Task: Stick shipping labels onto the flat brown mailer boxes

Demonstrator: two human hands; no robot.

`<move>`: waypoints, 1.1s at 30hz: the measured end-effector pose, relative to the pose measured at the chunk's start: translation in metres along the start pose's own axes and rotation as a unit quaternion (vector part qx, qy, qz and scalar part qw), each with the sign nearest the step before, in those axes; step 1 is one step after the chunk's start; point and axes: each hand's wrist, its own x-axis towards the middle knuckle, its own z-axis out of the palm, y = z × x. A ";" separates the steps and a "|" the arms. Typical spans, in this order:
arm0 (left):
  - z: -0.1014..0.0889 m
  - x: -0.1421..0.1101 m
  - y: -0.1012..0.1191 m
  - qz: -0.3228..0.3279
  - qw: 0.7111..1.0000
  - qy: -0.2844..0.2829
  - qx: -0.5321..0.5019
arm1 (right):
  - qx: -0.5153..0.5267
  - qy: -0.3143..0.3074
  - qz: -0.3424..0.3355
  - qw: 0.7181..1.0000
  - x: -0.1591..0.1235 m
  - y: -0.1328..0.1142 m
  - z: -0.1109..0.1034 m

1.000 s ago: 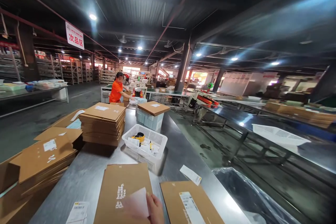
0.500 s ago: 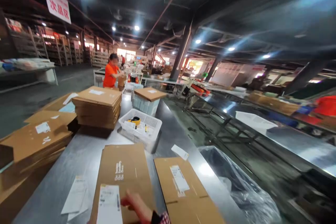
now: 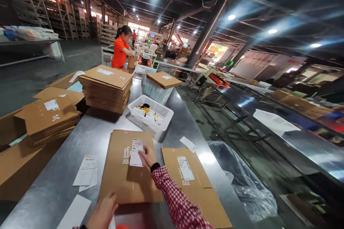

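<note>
A flattened brown carton (image 3: 115, 179) with white lettering lies on the metal table in front of me. My right hand (image 3: 148, 155) is over its upper half, thumb and fingers closed on the edge of a white shipping label (image 3: 136, 159). The label covers part of the lettering; whether it touches the cardboard I cannot tell. At the carton's lower left corner is my left hand (image 3: 103, 209), slightly blurred, fingers loosely bent and apart. White paper (image 3: 112, 223) shows beside its palm. To the right lies another flattened carton (image 3: 200, 200) bearing a label (image 3: 185, 168).
Loose label slips (image 3: 85, 171) and a blank white sheet (image 3: 73, 213) lie left. Beyond are a white basket (image 3: 163, 114) holding tape, a tall stack of flat cartons (image 3: 104, 94) and a lidded bin (image 3: 157, 91). A person in orange (image 3: 120, 53) stands at the far end.
My right hand has moved up the carton, with a label now in its fingers over the lettering. My left hand has come into fuller view. The camera has tilted down.
</note>
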 end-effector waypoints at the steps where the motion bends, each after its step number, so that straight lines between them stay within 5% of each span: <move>1: -0.001 0.002 0.000 -0.010 0.999 -0.024 0.046 | -0.019 -0.013 0.004 1.000 0.014 0.001 0.001; 8: -0.020 0.015 0.023 -0.059 0.961 -0.152 0.224 | -0.145 -0.068 0.041 0.986 0.052 0.005 0.034; 11: -0.022 0.016 0.026 -0.065 0.960 -0.157 0.224 | -0.178 -0.079 0.054 0.979 0.051 0.013 0.037; 14: -0.017 0.019 0.018 -0.062 0.962 -0.150 0.221 | -0.218 -0.023 0.060 0.974 0.048 0.021 0.041; 16: -0.011 0.022 0.011 -0.063 0.960 -0.158 0.222 | -0.240 0.006 0.010 0.971 0.045 0.024 0.051; 20: -0.001 0.029 0.004 -0.073 0.951 -0.179 0.243 | -0.220 -0.069 -0.168 0.958 0.048 0.018 0.082; 22: -0.001 0.030 0.008 -0.076 0.950 -0.172 0.250 | -0.207 -0.076 -0.173 0.960 0.053 0.016 0.085; 26: -0.008 0.032 0.015 -0.063 0.959 -0.150 0.232 | -0.165 0.028 0.047 0.985 0.055 0.036 0.048; 29: -0.012 0.035 0.001 -0.060 0.977 -0.099 0.180 | -0.122 0.101 0.233 0.959 0.029 0.067 0.010; 33: -0.015 0.045 -0.036 -0.107 0.989 -0.017 0.096 | -0.060 0.088 0.275 0.956 -0.028 0.093 0.001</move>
